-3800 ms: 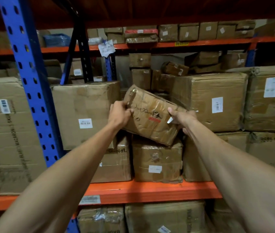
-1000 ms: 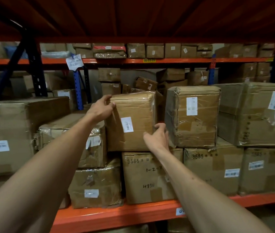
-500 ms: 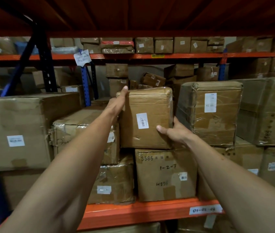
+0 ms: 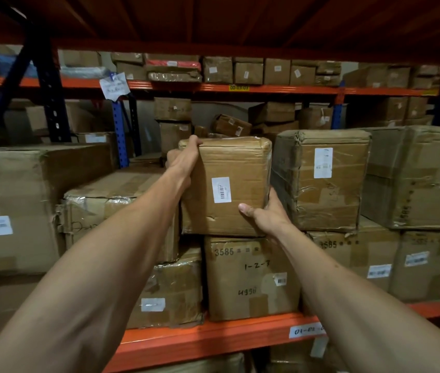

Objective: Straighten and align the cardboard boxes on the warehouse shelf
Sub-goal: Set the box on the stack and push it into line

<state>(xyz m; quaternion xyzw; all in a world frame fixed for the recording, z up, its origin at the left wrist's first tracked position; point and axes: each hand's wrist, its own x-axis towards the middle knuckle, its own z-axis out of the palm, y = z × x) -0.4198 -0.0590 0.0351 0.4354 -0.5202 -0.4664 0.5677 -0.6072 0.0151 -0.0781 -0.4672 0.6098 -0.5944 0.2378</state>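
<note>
The taped box (image 4: 225,185) sat atop the "3585" carton (image 4: 251,278). Left hand (image 4: 183,157) gripped its top-left corner, right hand (image 4: 264,215) its lower-right edge — fingers wrapped tight. Seemingly stiff, slick (likely moderately heavy).

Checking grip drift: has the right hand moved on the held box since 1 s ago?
Yes. The right hand went from the front face, left of the barcode label, to the lower right corner of the box.
</note>
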